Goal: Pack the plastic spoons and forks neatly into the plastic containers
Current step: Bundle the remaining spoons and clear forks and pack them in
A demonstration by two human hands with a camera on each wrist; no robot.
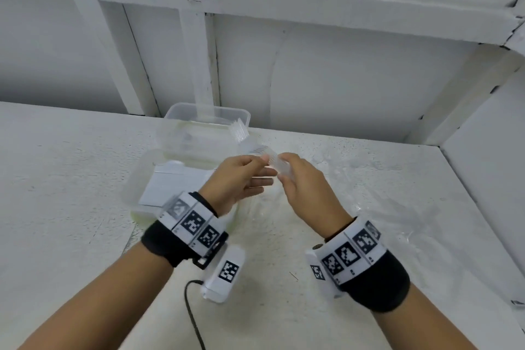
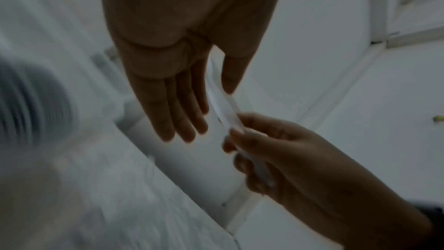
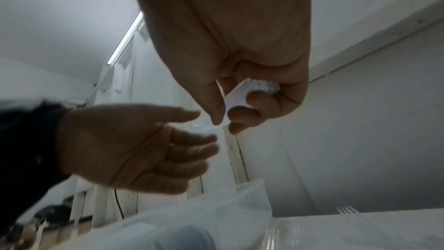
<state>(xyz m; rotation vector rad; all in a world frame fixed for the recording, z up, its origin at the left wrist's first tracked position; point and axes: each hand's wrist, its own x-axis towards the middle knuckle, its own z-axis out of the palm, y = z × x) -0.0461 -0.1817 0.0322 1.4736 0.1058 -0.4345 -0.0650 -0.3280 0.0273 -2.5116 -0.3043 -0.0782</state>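
A stack of clear plastic cutlery (image 1: pixel 273 163) hangs above the white table, and my right hand (image 1: pixel 284 171) grips it with curled fingers. In the right wrist view the stack's ridged handle ends (image 3: pixel 258 87) poke out of the right hand (image 3: pixel 225 125). My left hand (image 1: pixel 264 171) meets it from the left with straight fingers, its thumb touching the stack's far end. The left wrist view shows the stack (image 2: pixel 227 109) running between thumb and fingers of the left hand (image 2: pixel 209 113). Two clear containers lie behind: the near one (image 1: pixel 136 179) holds white cutlery, and forks (image 1: pixel 240 129) stand in the far one (image 1: pixel 176 111).
Crumpled clear wrap (image 1: pixel 369 207) lies on the table to the right of my hands. A white tagged device (image 1: pixel 224 273) with a black cable (image 1: pixel 193 310) sits under my left wrist. White shelf frames and a wall close off the back and right.
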